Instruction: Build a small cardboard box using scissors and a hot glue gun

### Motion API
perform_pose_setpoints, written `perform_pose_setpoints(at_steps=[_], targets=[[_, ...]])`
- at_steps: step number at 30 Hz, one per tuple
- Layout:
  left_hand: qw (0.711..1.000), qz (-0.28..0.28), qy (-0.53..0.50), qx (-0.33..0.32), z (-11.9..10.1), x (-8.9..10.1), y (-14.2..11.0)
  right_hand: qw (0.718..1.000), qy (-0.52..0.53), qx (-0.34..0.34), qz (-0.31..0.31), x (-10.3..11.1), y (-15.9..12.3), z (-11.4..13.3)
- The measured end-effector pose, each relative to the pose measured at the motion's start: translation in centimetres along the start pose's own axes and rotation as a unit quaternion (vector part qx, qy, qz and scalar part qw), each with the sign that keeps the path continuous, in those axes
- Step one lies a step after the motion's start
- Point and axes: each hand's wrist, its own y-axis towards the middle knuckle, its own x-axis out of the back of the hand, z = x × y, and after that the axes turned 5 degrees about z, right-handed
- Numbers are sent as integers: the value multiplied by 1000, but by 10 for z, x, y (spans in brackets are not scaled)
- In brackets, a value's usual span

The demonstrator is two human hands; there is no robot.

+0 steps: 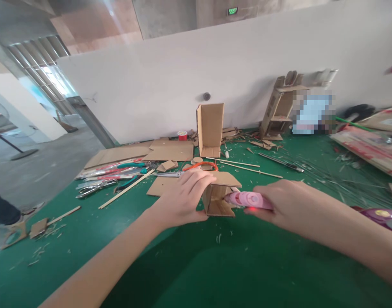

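My left hand [186,199] is closed around the left side of a small open cardboard box [219,201], fingers over its top panel and thumb low down. In my right hand [273,199] is a pink hot glue gun [250,199], gripped with a red light glowing beneath it. The gun's nozzle points left into the open side of the box; whether it touches the cardboard I cannot tell. Behind my left hand lie scissors with orange handles [200,164], partly covered. A taller folded cardboard piece [210,128] stands upright farther back.
Flat cardboard sheets [172,150] and bagged tools [109,175] lie to the left. Thin wooden sticks [252,169] rest behind the glue gun. A cardboard shelf-like model [277,107] stands against the white wall [151,85]. Scraps litter the green tabletop [196,265].
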Motion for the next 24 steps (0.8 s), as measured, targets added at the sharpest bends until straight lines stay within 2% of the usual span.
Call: perform_pose_setpoints(at_steps=[2, 4, 9, 12, 15, 24], targets=[[1000, 2, -14, 16, 1, 0, -1, 999, -3, -3, 37, 1, 0, -3], [999, 4, -26, 33, 2, 0, -1, 999, -3, -13, 49, 4, -2, -4], [997, 11, -60, 50, 3, 1, 0, 998, 44, -23, 31, 12, -7, 2], [990, 14, -109, 86, 4, 0, 0, 996, 91, -11, 14, 10, -8, 7], [982, 11, -148, 116, 5, -1, 0, 995, 96, -8, -9, 5, -7, 9], [994, 6, -86, 61, 7, 1, -1, 997, 70, -26, 31, 6, -4, -3]])
